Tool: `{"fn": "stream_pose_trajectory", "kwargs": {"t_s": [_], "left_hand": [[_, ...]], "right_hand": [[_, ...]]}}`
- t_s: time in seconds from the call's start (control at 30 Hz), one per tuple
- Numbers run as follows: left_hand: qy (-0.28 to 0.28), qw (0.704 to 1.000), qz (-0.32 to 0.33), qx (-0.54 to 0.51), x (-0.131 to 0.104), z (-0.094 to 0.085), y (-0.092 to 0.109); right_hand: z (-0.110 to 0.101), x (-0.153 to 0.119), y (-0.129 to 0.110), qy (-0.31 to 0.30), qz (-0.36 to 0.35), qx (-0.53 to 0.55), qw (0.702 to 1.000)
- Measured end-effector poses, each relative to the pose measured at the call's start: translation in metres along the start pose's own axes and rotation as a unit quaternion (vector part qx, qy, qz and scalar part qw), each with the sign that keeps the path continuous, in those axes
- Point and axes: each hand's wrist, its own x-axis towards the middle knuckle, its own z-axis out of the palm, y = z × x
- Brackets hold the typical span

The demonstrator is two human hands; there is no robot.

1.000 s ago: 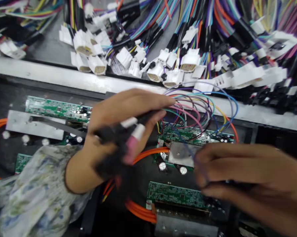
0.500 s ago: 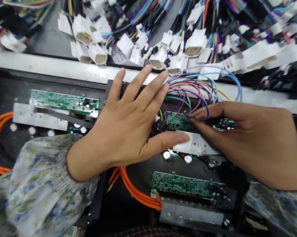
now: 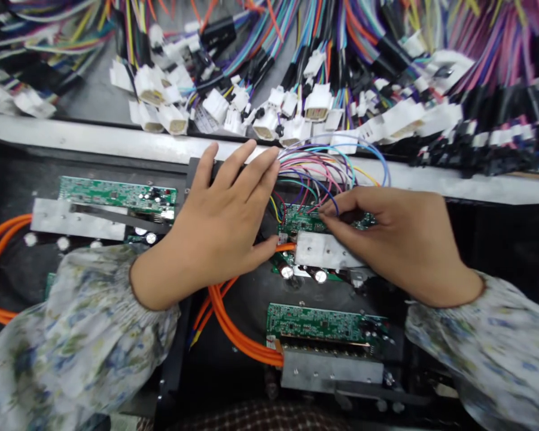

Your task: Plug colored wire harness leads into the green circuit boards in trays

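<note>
Coloured wires (image 3: 301,158): looped over the far edge of the centre board (image 3: 303,222).
Left board (image 3: 107,193): green, metal plate along near side; left sleeve (image 3: 103,299) just beside.
Left hand (image 3: 219,224): flat, fingers extended, thumb apart; hides the wires' left ends; cannot tell what lies beneath.
Lower board (image 3: 323,323): nearer the person; orange cables (image 3: 237,338) at left end.
Right hand (image 3: 386,236): thumb and fingertip pinched on a blue wire (image 3: 332,200); obstructs the centre board's right end.
Full width: white connectors (image 3: 269,123) heaped along the metal rail (image 3: 116,140).

left sleeve (image 3: 103,335): pale, blue-green floral | right sleeve (image 3: 502,335): same print | cuffs (image 3: 121,278): gathered | checked cloth (image 3: 260,417): brownish
</note>
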Motion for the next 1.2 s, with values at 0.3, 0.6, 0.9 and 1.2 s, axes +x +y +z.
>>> {"fn": "stream_pose_trajectory", "kwargs": {"t_s": [0.3, 0.6, 0.9, 1.2], "left_hand": [[0.010, 1.000, 0.006, 0.017, -0.001, 0.002, 0.000], [0.164, 0.969, -0.030, -0.181, 0.004, 0.002, -0.012], [0.250, 0.954, -0.073, -0.146, 0.004, -0.021, 0.005], [-0.193, 0.743, -0.100, -0.634, -0.023, -0.037, 0.075]], "right_hand": [[-0.046, 0.000, 0.000, -0.021, 0.009, 0.030, 0.999], [-0.146, -0.011, 0.114, 0.149, 0.363, -0.120, 0.912], [-0.118, -0.032, 0.106, 0.142, 0.233, 0.084, 0.958], [-0.048, -0.067, -0.046, 0.101, -0.123, 0.205, 0.966]]}}
